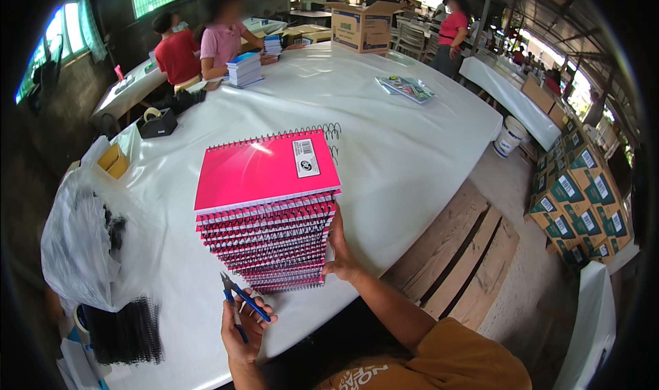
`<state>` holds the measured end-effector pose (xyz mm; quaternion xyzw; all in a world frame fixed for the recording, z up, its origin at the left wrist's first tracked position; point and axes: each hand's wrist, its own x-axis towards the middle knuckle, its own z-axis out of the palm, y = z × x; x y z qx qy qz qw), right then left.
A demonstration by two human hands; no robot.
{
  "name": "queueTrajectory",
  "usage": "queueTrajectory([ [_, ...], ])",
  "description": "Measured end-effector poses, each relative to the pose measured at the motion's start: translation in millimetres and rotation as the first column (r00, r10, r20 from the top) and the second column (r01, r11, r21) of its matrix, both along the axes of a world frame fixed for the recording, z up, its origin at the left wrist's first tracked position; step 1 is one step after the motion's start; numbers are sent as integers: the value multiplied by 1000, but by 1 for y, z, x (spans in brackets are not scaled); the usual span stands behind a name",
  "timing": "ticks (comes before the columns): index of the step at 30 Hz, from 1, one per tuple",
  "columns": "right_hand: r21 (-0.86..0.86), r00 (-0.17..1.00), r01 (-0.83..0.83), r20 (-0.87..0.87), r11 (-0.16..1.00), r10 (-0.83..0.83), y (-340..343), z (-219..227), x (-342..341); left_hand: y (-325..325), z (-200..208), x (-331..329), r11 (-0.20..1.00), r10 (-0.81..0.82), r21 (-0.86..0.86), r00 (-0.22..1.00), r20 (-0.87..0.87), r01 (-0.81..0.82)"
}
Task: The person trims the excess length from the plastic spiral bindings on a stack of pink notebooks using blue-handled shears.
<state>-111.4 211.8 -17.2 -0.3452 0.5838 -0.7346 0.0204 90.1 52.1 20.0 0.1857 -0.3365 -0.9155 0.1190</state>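
A tall stack of pink spiral notebooks [257, 174] stands on the white-covered table [405, 150] before me. Bare wire coils [333, 130] stick out past the top notebook's far right corner. In my left hand [246, 331] is a pair of blue-handled pliers [241, 299], jaws pointing up toward the stack's near side. My right hand [340, 253] rests against the right side of the stack, its fingers partly hidden behind it. I cannot make out whether those fingers grip a notebook or only steady the pile.
On the left lie a clear plastic bag [96, 246], a bundle of black coils [127, 331] and a tape dispenser [158, 122]. Farther off are stacked blue books [245, 69], a cardboard box [362, 27] and other people. A wooden pallet [453, 253] and stacked cartons [580, 198] are on the right.
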Motion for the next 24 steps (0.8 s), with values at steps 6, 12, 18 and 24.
queueTrajectory([
  [6,-7,994,-66,88,998,66,6,5,1,-8,-21,-1,965,137,228,991,-12,-131],
  [12,-17,992,-78,101,997,79,5,4,3,-6,-18,0,970,146,197,989,0,-143],
  [18,-32,992,-83,89,996,86,4,3,4,-4,-16,0,969,162,186,987,10,-161],
  [24,-38,989,-95,108,995,98,6,6,4,-2,-18,-2,971,159,179,987,8,-158],
])
